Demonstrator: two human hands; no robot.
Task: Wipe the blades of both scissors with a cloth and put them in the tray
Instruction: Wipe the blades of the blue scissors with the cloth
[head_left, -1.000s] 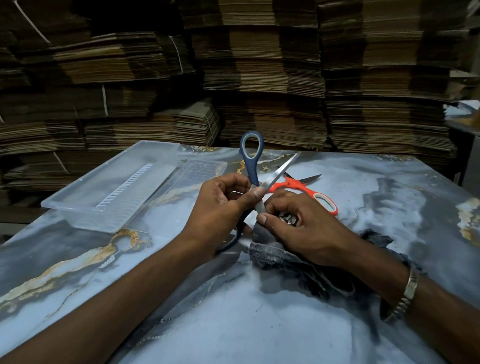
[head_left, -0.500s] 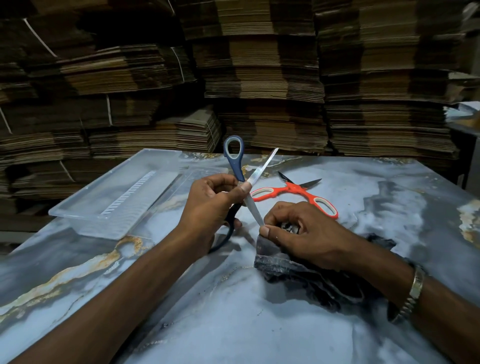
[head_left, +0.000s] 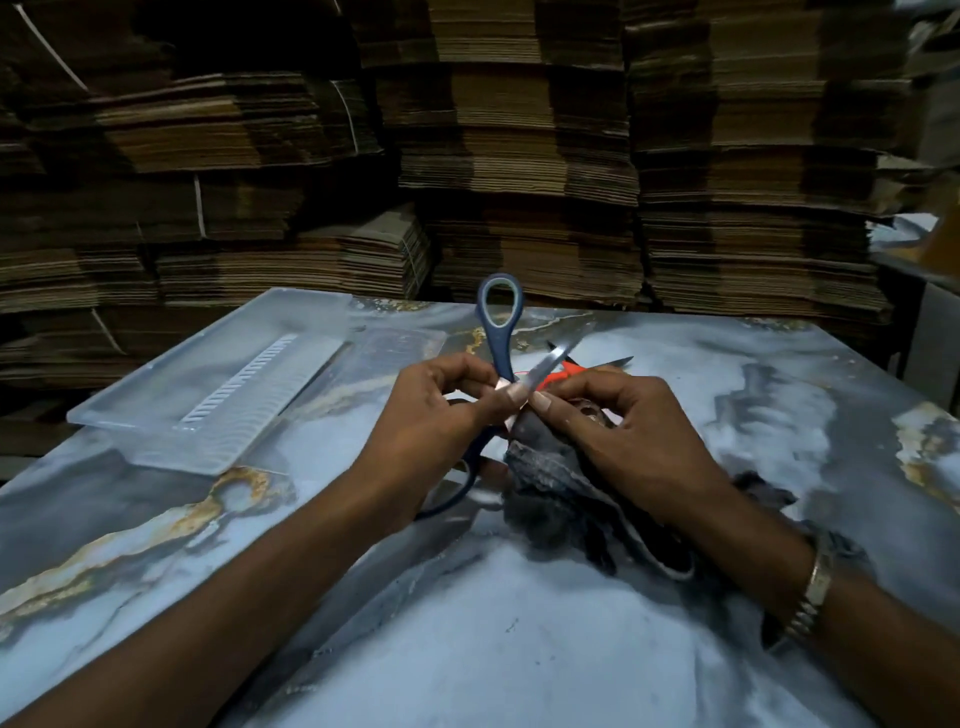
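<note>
Overhead, marbled table (head_left: 519, 649); cardboard stacks (head_left: 519, 156) behind; left hand (head_left: 431, 421) gripping blue scissors (head_left: 498, 332); right hand (head_left: 623, 441) bunching cloth (head_left: 550, 499).

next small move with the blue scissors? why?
Probably draw the cloth in the right hand up the exposed blade of the blue scissors, which the left hand holds open. The orange scissors lie on the table; nothing is in the tray.

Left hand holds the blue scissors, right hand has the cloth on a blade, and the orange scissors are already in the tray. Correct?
Not quite. The head view shows the orange scissors lying on the table behind the hands, not in the tray. The rest holds: left hand on the blue scissors, right hand with the cloth.
</note>
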